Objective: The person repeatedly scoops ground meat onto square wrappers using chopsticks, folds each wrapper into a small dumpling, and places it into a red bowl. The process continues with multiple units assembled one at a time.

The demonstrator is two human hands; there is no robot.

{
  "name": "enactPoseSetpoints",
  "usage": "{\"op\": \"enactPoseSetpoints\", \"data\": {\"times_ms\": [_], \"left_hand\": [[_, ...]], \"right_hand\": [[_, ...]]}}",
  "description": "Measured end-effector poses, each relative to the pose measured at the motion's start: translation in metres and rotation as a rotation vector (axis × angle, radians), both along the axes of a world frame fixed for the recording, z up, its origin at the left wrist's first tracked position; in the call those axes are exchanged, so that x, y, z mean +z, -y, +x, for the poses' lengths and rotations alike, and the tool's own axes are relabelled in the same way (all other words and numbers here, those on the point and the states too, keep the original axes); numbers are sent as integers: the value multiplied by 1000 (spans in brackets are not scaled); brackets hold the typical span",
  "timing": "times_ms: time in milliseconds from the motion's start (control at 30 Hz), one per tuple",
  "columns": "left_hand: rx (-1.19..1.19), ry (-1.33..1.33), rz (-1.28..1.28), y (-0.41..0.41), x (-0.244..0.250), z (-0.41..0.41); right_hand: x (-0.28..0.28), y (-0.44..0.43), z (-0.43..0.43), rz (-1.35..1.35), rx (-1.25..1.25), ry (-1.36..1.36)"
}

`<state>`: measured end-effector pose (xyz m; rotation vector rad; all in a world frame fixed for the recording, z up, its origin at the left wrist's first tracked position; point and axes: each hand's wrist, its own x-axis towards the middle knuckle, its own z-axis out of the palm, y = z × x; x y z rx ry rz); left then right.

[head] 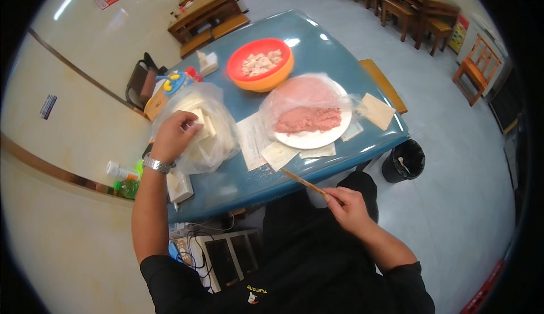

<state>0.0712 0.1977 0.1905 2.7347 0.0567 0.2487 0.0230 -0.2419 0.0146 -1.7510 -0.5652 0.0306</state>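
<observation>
My left hand, with a metal watch on its wrist, reaches over a clear plastic bag. Its fingertips touch the stack of pale square dough wrappers inside the bag; whether one is pinched cannot be told. In my right hand is a thin wooden stick, pointing up and left past the table's near edge. Beyond the stick, a white plate bears pink minced meat, partly covered by clear plastic film. Behind it, a red basket of folded dumplings sits in an orange bowl.
Paper sheets lie by the plate on the blue table. Tissue packs stand at its left side, near a blue-and-yellow object. A black bin is on the floor at right, and a bench stands beyond.
</observation>
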Motion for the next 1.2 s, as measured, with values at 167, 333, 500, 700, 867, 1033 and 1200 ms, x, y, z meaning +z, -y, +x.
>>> {"op": "enactPoseSetpoints", "data": {"times_ms": [167,333,500,700,867,1033,1200], "left_hand": [[-55,-39,99,4,-3,-8],[-19,-43,82,0,-6,-6],[-114,61,177,-1,-11,-6],[-16,68,10,-7,-17,-6],[209,110,-630,-56,-20,-12],[80,540,-1416,-45,-32,-29],[-77,530,-1931,69,-73,-58]], "right_hand": [[2,-10,-4,17,41,15],[-2,-5,-6,17,26,38],[-10,2,-7,-4,16,25],[-8,1,-9,11,26,-2],[-10,1,-9,16,30,-28],[-9,0,-4,10,23,-9],[-4,1,9,-12,5,35]]}}
